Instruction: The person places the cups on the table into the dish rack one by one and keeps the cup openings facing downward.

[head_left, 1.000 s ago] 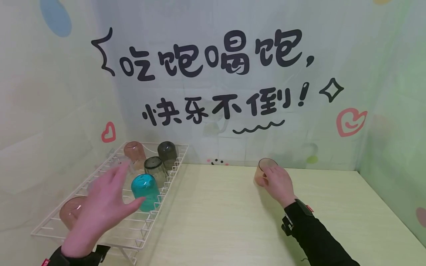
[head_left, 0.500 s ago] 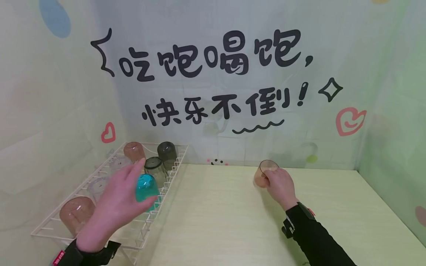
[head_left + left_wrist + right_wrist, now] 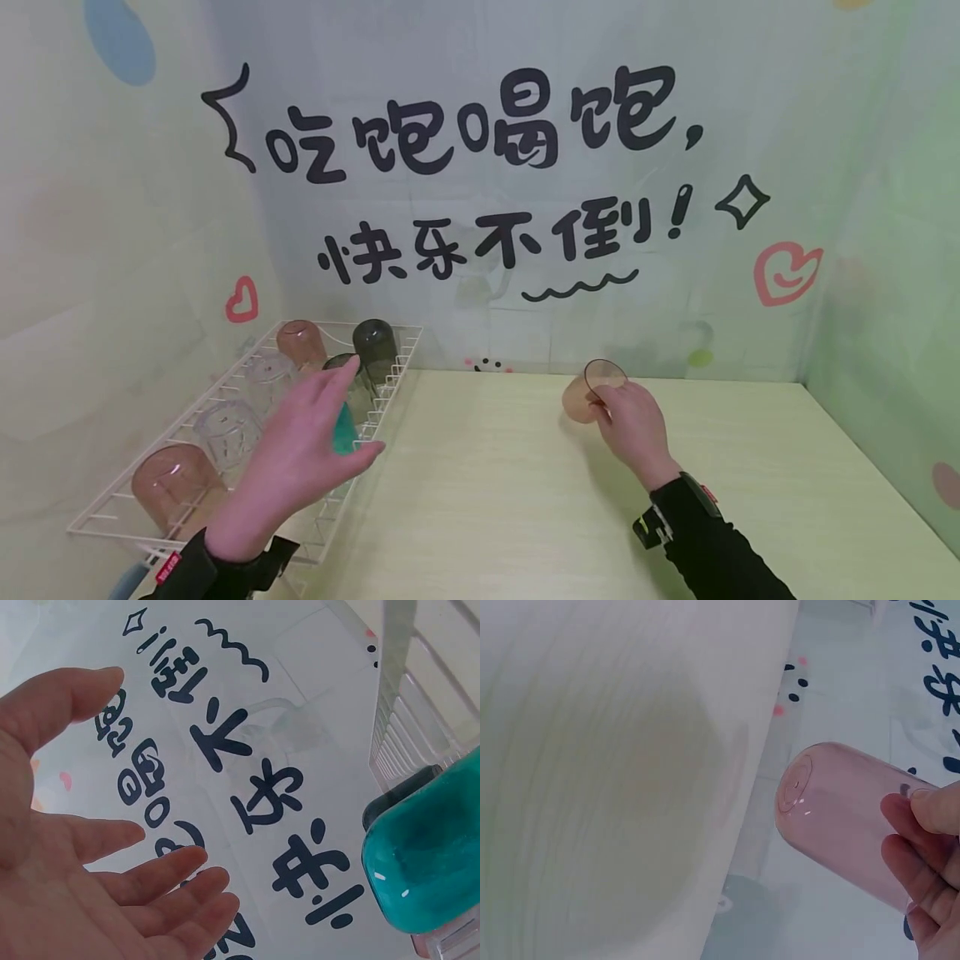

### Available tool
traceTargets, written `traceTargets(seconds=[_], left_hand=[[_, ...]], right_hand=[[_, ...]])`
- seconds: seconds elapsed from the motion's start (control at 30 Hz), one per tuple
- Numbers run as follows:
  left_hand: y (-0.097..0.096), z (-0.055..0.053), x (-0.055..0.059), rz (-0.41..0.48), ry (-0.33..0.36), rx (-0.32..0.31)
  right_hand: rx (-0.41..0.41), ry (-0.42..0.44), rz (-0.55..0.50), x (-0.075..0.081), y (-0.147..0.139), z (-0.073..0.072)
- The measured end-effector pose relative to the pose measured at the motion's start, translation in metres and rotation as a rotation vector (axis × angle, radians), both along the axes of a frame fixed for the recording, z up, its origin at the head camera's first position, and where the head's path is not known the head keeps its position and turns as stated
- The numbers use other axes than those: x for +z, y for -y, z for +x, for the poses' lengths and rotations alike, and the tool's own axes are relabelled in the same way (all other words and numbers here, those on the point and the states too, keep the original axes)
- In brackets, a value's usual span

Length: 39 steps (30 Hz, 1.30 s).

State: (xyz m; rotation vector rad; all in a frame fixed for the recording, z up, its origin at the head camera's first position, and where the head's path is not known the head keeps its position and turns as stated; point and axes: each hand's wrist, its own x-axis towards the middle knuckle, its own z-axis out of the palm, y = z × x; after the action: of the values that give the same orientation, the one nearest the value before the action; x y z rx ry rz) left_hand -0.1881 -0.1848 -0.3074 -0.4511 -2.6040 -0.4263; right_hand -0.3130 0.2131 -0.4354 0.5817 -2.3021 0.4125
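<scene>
My right hand (image 3: 633,429) pinches a clear pinkish drinking glass (image 3: 579,402) near its rim, with the thumb and fingers on the wall. The glass leans, its mouth up toward the hand and its base toward the left; in the right wrist view the pink glass (image 3: 840,814) shows nothing inside. My left hand (image 3: 288,454) hovers over the wire rack with thumb and fingers spread, holding nothing. It hides most of a teal glass (image 3: 345,433) in the head view. Beside that palm in the left wrist view, the teal glass (image 3: 427,851) stands apart from the fingers.
A white wire rack (image 3: 97,533) stands at left, bearing upside-down glasses: a near pink one (image 3: 172,483), clear ones (image 3: 225,429), a far pink one (image 3: 300,340) and dark grey ones (image 3: 375,343). The pale wooden table (image 3: 480,500) meets a printed wall cloth behind.
My left hand has moved right across the rack, uncovering the clear glasses and covering the teal one. In my right hand the pink glass has tilted, its base swinging left.
</scene>
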Motion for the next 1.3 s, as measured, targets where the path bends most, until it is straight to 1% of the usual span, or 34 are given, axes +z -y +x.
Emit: traceTargets(seconds=[0.17, 0.3, 0.53, 0.7, 0.8, 0.93, 1.13, 1.3], left_hand=[[-0.007, 0.000, -0.002, 0.008, 0.005, -0.016], [-0.011, 0.000, -0.004, 0.004, -0.014, -0.032], [-0.020, 0.001, -0.002, 0.001, -0.014, -0.028], [-0.025, 0.001, -0.001, -0.004, -0.032, -0.044], [-0.029, 0.001, 0.000, -0.002, -0.032, -0.047], [-0.035, 0.002, 0.000, 0.004, -0.036, -0.055], [-0.042, 0.002, -0.002, 0.020, -0.075, -0.082], [-0.049, 0.003, -0.001, 0.027, -0.086, -0.095]], right_hand=[[0.024, -0.027, -0.027, 0.006, 0.005, 0.009], [0.052, -0.057, -0.049, 0.011, 0.009, 0.016], [0.117, -0.106, -0.112, 0.020, 0.019, 0.027], [0.150, -0.100, -0.145, 0.028, 0.025, 0.034], [0.173, -0.097, -0.164, 0.032, 0.028, 0.039], [0.210, -0.108, -0.183, 0.037, 0.033, 0.045], [0.254, -0.130, -0.219, 0.045, 0.039, 0.054], [0.282, -0.143, -0.247, 0.051, 0.043, 0.060]])
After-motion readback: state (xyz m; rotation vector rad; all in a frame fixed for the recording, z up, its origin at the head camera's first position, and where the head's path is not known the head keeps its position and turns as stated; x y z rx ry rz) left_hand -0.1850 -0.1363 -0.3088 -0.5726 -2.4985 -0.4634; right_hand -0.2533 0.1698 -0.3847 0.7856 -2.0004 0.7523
